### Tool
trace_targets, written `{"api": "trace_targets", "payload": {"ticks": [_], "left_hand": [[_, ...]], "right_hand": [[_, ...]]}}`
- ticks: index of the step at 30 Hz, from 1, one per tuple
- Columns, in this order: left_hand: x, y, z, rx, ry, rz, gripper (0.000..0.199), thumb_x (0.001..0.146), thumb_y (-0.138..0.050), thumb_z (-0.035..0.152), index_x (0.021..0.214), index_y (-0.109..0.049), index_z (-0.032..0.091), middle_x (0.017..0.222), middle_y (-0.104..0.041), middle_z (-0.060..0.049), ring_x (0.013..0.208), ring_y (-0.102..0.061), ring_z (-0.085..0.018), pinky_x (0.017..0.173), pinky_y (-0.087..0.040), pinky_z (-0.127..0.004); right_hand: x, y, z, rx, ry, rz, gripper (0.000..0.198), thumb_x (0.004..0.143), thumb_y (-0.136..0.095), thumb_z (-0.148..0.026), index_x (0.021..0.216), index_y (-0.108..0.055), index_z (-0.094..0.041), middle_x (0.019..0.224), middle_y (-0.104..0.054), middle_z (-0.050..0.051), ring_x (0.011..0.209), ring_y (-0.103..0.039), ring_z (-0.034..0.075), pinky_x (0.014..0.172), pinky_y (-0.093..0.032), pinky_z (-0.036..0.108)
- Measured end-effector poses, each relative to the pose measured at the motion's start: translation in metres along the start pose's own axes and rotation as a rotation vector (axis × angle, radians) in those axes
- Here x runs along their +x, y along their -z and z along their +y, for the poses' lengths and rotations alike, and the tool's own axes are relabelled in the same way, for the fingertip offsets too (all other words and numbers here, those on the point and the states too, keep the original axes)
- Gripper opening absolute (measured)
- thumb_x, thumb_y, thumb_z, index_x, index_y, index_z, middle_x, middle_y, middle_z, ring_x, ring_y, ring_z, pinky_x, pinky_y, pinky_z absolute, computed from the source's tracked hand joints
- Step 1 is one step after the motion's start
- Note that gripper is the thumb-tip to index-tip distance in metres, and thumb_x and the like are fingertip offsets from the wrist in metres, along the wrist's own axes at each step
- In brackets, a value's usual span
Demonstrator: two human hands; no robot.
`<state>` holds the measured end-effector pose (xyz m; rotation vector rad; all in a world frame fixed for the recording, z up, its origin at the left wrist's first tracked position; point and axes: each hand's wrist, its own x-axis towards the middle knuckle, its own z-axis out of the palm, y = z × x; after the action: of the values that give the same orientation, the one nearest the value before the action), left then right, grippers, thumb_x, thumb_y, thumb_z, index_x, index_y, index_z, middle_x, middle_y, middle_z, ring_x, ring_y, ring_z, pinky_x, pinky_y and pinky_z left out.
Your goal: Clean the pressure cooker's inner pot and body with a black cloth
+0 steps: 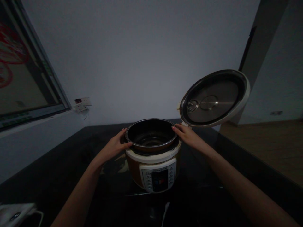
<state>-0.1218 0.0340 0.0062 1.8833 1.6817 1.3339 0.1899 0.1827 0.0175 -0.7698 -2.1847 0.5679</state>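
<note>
A rice cooker (135, 169) with a white and brown body stands in front of me, its lid (213, 104) swung up to the right. Its dark inner pot (151, 147) sits slightly raised and tilted in the opening, and the inside looks bare. My left hand (117, 143) grips the pot's left rim, thumb on the near side and fingers behind. On the opposite side my right hand (186, 134) holds the right rim, with its fingertips at the edge. The control panel (158, 177) faces me.
The cooker rests on a black glossy table (111, 201). A white cable (165, 212) lies near the front, and a white device (17, 212) is at the lower left. Behind are a wall socket (81, 104) and a window (26, 72).
</note>
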Motion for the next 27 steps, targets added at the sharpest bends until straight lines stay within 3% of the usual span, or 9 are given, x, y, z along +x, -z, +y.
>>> {"api": "trace_targets", "payload": {"ticks": [9, 17, 22, 27], "left_hand": [[-0.001, 0.003, 0.005, 0.074, -0.034, -0.069, 0.070, 0.073, -0.070, 0.044, 0.138, -0.049, 0.027, 0.145, -0.049, -0.013, 0.134, -0.043, -0.033, 0.109, -0.032, -0.056], [-0.004, 0.004, 0.004, 0.082, -0.054, -0.057, 0.069, 0.070, -0.072, 0.045, 0.133, -0.054, 0.026, 0.139, -0.054, -0.015, 0.134, -0.042, -0.036, 0.107, -0.033, -0.059], [-0.005, 0.006, -0.006, 0.139, 0.027, -0.021, 0.078, 0.067, -0.074, 0.049, 0.137, -0.049, 0.028, 0.150, -0.040, -0.016, 0.140, -0.030, -0.038, 0.112, -0.020, -0.062], [-0.007, 0.004, 0.004, 0.206, 0.098, -0.027, 0.089, 0.065, -0.071, 0.058, 0.141, -0.045, 0.021, 0.154, -0.030, -0.019, 0.143, -0.018, -0.039, 0.114, -0.016, -0.060]], "right_hand": [[-0.002, 0.001, -0.004, -0.119, 0.013, -0.011, 0.034, 0.092, -0.044, -0.044, 0.082, -0.063, -0.019, 0.084, -0.067, 0.011, 0.078, -0.062, 0.023, 0.073, -0.048, 0.038], [-0.004, 0.000, -0.006, -0.173, 0.045, 0.000, 0.029, 0.092, -0.046, -0.042, 0.084, -0.063, -0.020, 0.089, -0.067, 0.012, 0.087, -0.062, 0.026, 0.082, -0.048, 0.042], [-0.005, -0.001, -0.002, -0.193, 0.051, 0.016, 0.028, 0.093, -0.046, -0.042, 0.086, -0.062, -0.019, 0.089, -0.066, 0.011, 0.089, -0.062, 0.025, 0.085, -0.047, 0.041], [-0.009, -0.004, -0.003, -0.178, 0.047, 0.020, 0.031, 0.094, -0.043, -0.039, 0.101, -0.063, -0.016, 0.102, -0.067, 0.015, 0.098, -0.063, 0.027, 0.090, -0.047, 0.044]]}}
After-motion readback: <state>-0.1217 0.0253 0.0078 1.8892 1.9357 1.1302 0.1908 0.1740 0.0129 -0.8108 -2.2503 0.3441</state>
